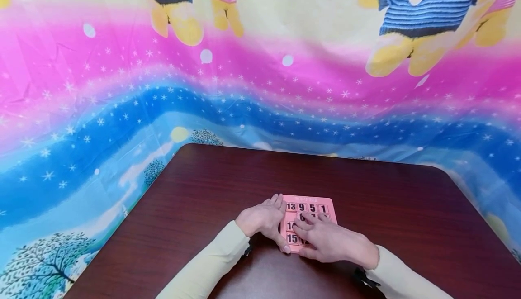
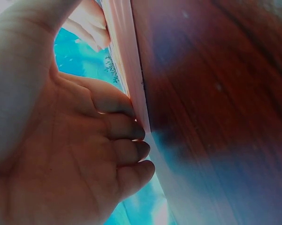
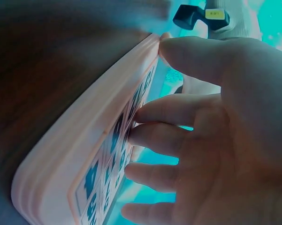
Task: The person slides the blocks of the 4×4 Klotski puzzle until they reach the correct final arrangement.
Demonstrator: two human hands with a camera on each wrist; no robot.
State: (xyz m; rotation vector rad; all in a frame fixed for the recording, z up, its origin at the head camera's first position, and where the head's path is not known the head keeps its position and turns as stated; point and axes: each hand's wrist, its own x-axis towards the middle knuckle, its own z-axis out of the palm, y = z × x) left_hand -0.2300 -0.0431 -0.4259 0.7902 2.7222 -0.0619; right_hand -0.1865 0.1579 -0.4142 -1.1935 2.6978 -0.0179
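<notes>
A pink sliding number puzzle (image 1: 312, 207) lies flat on the table. Its top row reads 13, 9, 5, 1, and a bare slot shows at the left end of the second row. My left hand (image 1: 266, 220) rests along the puzzle's left side, thumb by the near corner and fingers by the far one; in the left wrist view its fingertips touch the pink edge (image 2: 131, 56). Over the lower rows spreads my right hand (image 1: 331, 240), covering several tiles. The right wrist view shows its extended fingers (image 3: 162, 140) at the tile face, with the thumb by the frame's edge.
The dark reddish-brown wooden table (image 1: 228, 177) extends around the puzzle on all sides. Behind and beside it hangs a printed curtain (image 1: 252, 73) with bears, snowflakes and trees. Both forearms wear pale sleeves (image 1: 211, 258) with dark bands near the wrists.
</notes>
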